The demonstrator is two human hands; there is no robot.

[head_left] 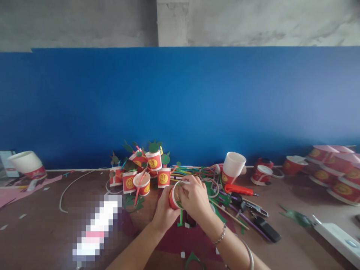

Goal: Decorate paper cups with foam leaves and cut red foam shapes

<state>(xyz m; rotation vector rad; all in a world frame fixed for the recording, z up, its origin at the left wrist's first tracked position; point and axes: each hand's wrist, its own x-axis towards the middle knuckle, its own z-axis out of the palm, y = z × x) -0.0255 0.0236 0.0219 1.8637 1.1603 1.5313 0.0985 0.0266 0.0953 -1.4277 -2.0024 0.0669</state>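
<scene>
Head view: I see the left hand (pixel 164 210) wrapped around a red-and-white paper cup (pixel 173 198), tilted above a dark red sheet (pixel 177 242) on the brown bench (pixel 39 240). Bent fingers of the right hand (pixel 195 195) reach into its mouth; I cannot tell whether they pinch anything. Decorated cups (pixel 129 182) cluster to the left, colourful straws (pixel 191 172) lie behind, and an orange-red cutter (pixel 239 189) sits to the right.
</scene>
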